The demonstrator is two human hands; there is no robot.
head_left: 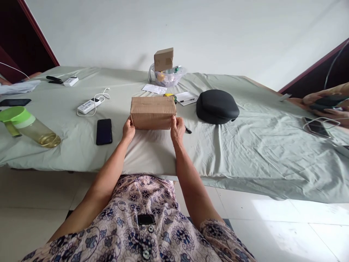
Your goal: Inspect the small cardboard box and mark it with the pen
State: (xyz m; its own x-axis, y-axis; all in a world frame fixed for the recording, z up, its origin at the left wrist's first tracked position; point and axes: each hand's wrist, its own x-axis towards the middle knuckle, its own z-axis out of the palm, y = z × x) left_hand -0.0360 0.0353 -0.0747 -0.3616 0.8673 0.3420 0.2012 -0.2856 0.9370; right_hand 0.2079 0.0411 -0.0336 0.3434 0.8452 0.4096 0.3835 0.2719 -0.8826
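Note:
A brown cardboard box (153, 112) is held between my two hands over the cloth-covered table (152, 156). My left hand (128, 130) grips its left end, and my right hand (177, 128) grips its right end with the thumb on the near face. Whether the box rests on the cloth or is slightly lifted, I cannot tell. A dark pen (188, 129) lies just right of my right hand. Behind the box, a yellow and black object (170, 95) is partly hidden. Left of my left hand lies a black smartphone (104, 131).
A plastic basket (170, 78) by the wall carries a smaller cardboard box (163, 59). Right of centre sits a black zip case (217, 106). Leftward are a white power strip (89, 105) and a green-lidded jug (35, 129). Another person's hands (327, 103) are at the far right.

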